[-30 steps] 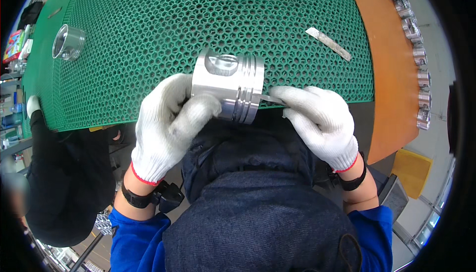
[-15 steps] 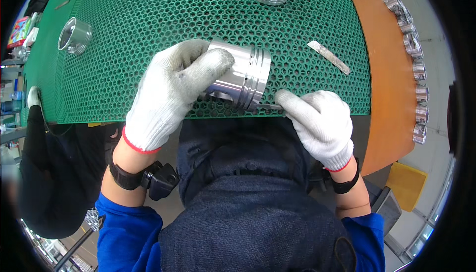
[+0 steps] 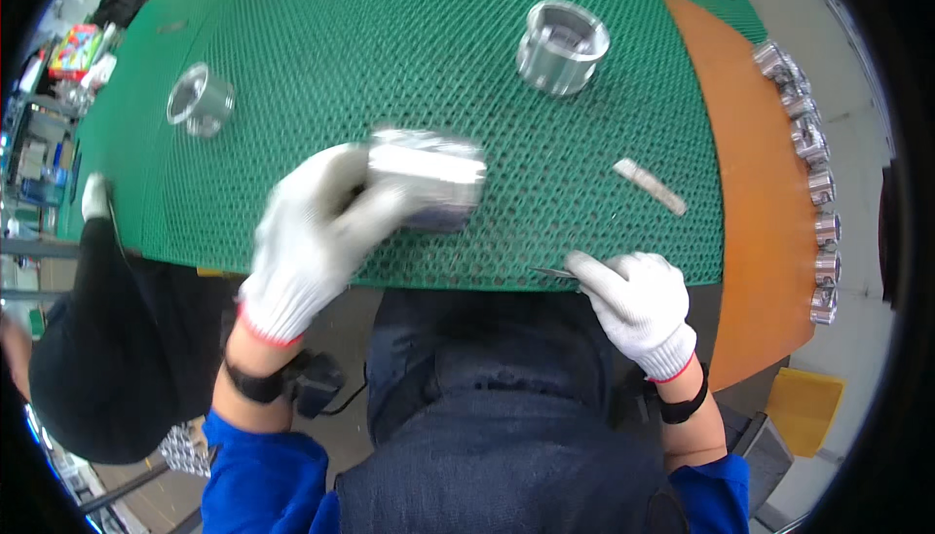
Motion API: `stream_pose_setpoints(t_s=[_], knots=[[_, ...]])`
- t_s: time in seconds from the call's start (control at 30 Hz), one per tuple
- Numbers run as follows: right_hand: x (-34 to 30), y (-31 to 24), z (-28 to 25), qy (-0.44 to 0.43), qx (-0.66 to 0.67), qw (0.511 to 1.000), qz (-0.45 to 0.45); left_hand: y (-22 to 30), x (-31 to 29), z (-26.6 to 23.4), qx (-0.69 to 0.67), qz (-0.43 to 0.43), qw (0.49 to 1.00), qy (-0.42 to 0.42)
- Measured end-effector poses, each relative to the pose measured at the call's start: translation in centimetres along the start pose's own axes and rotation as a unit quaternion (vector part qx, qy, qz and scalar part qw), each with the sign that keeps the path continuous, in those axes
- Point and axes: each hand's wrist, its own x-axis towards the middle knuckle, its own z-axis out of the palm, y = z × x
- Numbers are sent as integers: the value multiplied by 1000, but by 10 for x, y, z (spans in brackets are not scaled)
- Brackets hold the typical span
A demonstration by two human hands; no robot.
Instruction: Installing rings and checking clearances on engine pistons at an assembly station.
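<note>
Bright glare, motion blur on piston

Metal piston (blurred) in gloved left fingers

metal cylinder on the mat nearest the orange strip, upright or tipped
Upright: the metal cylinder shows its open end on top, side wall below.

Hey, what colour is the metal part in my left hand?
The metal part is shiny silver, showing best in the head view, though blurred.
</note>
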Motion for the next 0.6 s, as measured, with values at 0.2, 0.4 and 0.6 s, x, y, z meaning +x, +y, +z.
stream_pose_setpoints(t_s=[0.2, 0.4, 0.6], knots=[[-1, 27, 2, 94, -7, 991, 99, -70, -20, -67, 428, 39, 894, 129], [6, 31, 11, 114, -16, 987, 111, -74, -12, -60, 353, 64, 917, 175], [5, 33, 17, 149, -58, 983, 88, 34, 69, 32, 191, 317, 929, -9]])
